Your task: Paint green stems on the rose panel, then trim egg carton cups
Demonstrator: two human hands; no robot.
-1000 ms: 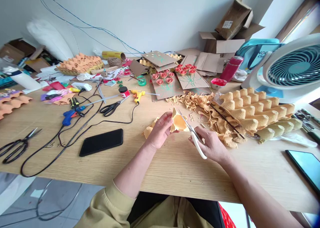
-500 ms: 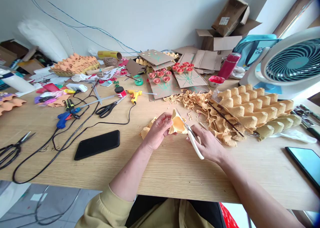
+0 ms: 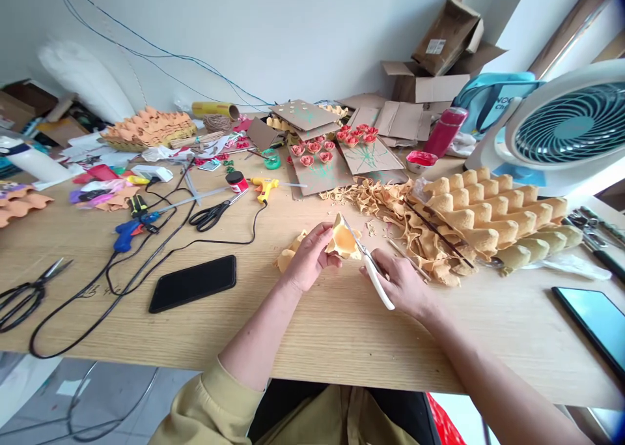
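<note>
Between the thumb and fingers of my left hand [image 3: 313,255] is a yellow egg carton cup [image 3: 343,239], its hollow turned up toward me. My right hand [image 3: 398,281] is wrapped round the white handles of a pair of scissors [image 3: 375,281]. The scissor blades lie along the cup's right edge. On the table, partly behind my left hand, are more cut carton cups [image 3: 288,257]. Carton scraps [image 3: 390,204] are heaped beyond my right hand.
Stacked egg trays [image 3: 481,217] and a fan [image 3: 566,122] stand right. Red paper-pulp flowers [image 3: 315,150] sit on cardboard behind. A black phone [image 3: 193,283], black scissors [image 3: 211,214], a yellow glue gun [image 3: 265,188] and a blue glue gun [image 3: 127,233] with trailing cords lie left.
The cup and both hands have shifted very slightly left in view. My left fingers now show a little more below the cup. The blades stay at its right edge.
</note>
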